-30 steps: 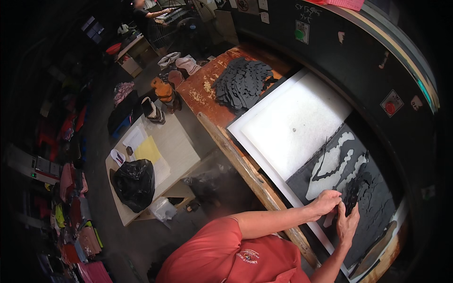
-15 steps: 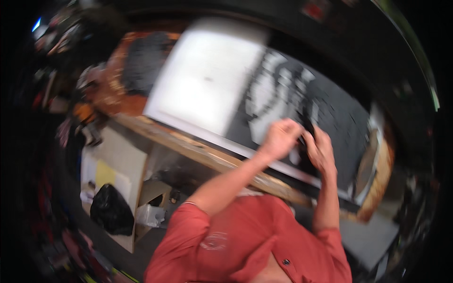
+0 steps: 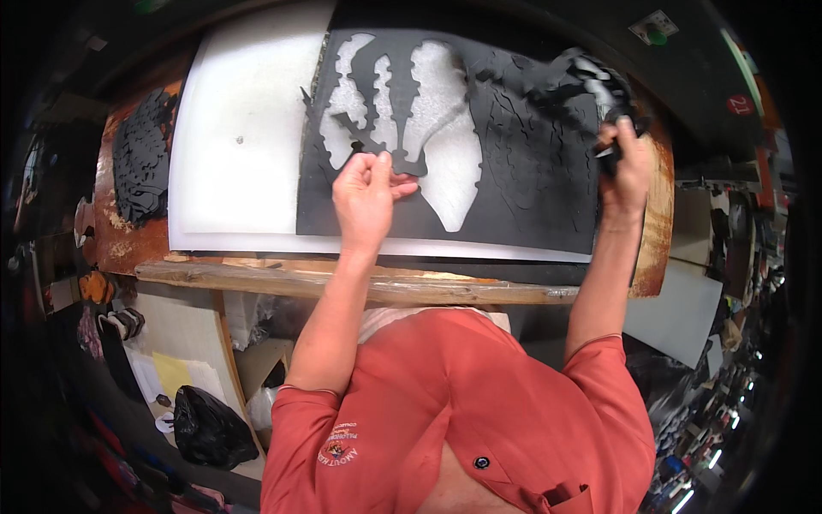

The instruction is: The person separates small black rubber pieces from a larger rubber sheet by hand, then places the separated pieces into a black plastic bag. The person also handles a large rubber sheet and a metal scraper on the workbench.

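Observation:
A black sheet [image 3: 535,206] with cut lines and irregular notched openings lies across the white board; white shows through the openings. My left hand [image 3: 366,201] is closed, thumb and fingers pinching a thin, notched black cut piece [image 3: 409,166] at the near side of the openings. To the right, my right hand [image 3: 629,171] is closed around a bunch of black cut pieces [image 3: 610,103], which hang blurred over the sheet's far right corner. How many pieces are in the bunch I cannot tell.
On the left, a bare stretch of white board [image 3: 240,180] adjoins a pile of black pieces [image 3: 144,158] on a brown worn surface. A wooden rail [image 3: 360,284] runs along the near edge. Below left sits a black plastic bag [image 3: 210,428]. A dark machine part overhangs the far side.
My hands have moved apart: the right one to the far right with the black pieces, the left one leftward over the openings. The view has also turned and steadied.

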The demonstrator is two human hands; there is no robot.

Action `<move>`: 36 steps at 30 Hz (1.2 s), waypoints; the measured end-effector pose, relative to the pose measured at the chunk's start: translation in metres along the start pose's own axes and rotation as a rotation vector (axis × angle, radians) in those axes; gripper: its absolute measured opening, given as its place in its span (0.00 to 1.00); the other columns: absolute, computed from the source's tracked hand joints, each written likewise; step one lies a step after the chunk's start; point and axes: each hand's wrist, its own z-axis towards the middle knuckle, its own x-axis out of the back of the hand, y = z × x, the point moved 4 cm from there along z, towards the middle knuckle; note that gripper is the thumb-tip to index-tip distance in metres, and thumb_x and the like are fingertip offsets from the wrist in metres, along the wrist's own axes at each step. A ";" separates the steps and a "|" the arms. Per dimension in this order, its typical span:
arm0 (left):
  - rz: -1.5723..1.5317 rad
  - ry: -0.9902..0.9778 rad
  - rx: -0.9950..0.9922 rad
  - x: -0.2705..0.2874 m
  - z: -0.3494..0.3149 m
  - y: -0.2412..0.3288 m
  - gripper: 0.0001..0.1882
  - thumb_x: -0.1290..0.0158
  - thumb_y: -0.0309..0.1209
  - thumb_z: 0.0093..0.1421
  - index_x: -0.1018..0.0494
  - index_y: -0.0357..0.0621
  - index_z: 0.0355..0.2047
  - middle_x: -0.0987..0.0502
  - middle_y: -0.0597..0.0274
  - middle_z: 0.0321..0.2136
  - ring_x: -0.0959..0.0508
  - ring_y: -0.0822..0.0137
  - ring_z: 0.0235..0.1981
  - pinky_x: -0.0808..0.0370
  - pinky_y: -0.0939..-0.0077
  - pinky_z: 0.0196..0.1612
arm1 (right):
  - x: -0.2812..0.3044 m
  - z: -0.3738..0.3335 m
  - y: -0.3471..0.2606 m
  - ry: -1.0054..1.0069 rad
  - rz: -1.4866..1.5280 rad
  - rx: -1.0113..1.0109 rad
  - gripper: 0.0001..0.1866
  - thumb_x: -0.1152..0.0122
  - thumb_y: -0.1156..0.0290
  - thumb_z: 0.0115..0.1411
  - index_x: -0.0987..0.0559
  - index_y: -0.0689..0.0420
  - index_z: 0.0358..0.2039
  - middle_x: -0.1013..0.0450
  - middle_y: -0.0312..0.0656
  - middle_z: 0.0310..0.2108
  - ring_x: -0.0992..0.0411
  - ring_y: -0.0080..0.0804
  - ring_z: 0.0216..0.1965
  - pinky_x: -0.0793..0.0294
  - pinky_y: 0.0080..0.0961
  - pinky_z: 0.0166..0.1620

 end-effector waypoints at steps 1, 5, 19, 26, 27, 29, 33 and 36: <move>-0.009 0.009 0.016 0.002 0.001 -0.001 0.13 0.47 0.32 0.76 0.28 0.36 0.34 0.18 0.56 0.27 0.14 0.66 0.27 0.15 0.74 0.31 | 0.014 0.007 -0.016 -0.020 0.037 0.102 0.11 0.37 0.66 0.73 0.19 0.60 0.36 0.22 0.38 0.30 0.26 0.22 0.29 0.24 0.21 0.37; 0.000 -0.010 0.044 0.001 0.002 0.004 0.14 0.47 0.33 0.76 0.29 0.36 0.34 0.20 0.59 0.27 0.14 0.66 0.28 0.14 0.74 0.32 | 0.055 0.013 -0.075 0.161 -0.150 0.387 0.13 0.38 0.64 0.75 0.19 0.62 0.37 0.20 0.40 0.32 0.25 0.23 0.31 0.23 0.23 0.38; 0.564 -0.452 -0.273 -0.076 -0.088 0.004 0.21 0.40 0.30 0.70 0.24 0.31 0.60 0.25 0.45 0.63 0.19 0.63 0.52 0.22 0.72 0.54 | -0.039 -0.113 0.050 -0.288 -1.206 0.716 0.13 0.37 0.83 0.59 0.21 0.62 0.45 0.27 0.48 0.31 0.29 0.49 0.33 0.27 0.43 0.38; 0.622 -0.464 0.027 -0.080 -0.045 0.009 0.21 0.41 0.34 0.68 0.24 0.32 0.56 0.17 0.43 0.50 0.16 0.59 0.43 0.20 0.67 0.45 | -0.043 -0.109 0.038 -0.329 -1.257 0.700 0.14 0.35 0.83 0.53 0.20 0.64 0.42 0.24 0.47 0.32 0.29 0.48 0.34 0.25 0.43 0.39; 0.571 -0.452 0.041 -0.080 -0.042 0.010 0.19 0.42 0.34 0.70 0.23 0.32 0.54 0.16 0.52 0.43 0.20 0.67 0.36 0.22 0.72 0.41 | -0.045 -0.110 0.039 -0.339 -1.263 0.700 0.13 0.35 0.82 0.53 0.20 0.64 0.41 0.24 0.47 0.32 0.29 0.48 0.34 0.25 0.43 0.39; 0.393 -0.427 0.103 -0.084 -0.039 0.006 0.18 0.43 0.36 0.72 0.23 0.34 0.54 0.20 0.64 0.38 0.26 0.76 0.31 0.27 0.78 0.36 | -0.046 -0.110 0.041 -0.367 -1.260 0.707 0.14 0.34 0.82 0.52 0.20 0.64 0.41 0.24 0.47 0.32 0.29 0.48 0.34 0.25 0.42 0.39; 0.233 -0.426 0.315 -0.089 -0.041 -0.005 0.16 0.44 0.38 0.74 0.23 0.39 0.53 0.31 0.78 0.29 0.39 0.85 0.25 0.43 0.86 0.26 | -0.044 -0.113 0.043 -0.427 -1.173 0.749 0.13 0.35 0.83 0.57 0.21 0.63 0.44 0.29 0.49 0.29 0.31 0.49 0.33 0.28 0.43 0.37; 0.244 -0.498 0.378 -0.091 -0.037 -0.010 0.15 0.44 0.39 0.74 0.21 0.41 0.51 0.29 0.77 0.30 0.37 0.84 0.26 0.40 0.86 0.28 | -0.044 -0.116 0.042 -0.459 -1.128 0.742 0.13 0.34 0.83 0.57 0.20 0.63 0.43 0.28 0.48 0.30 0.31 0.48 0.32 0.29 0.42 0.37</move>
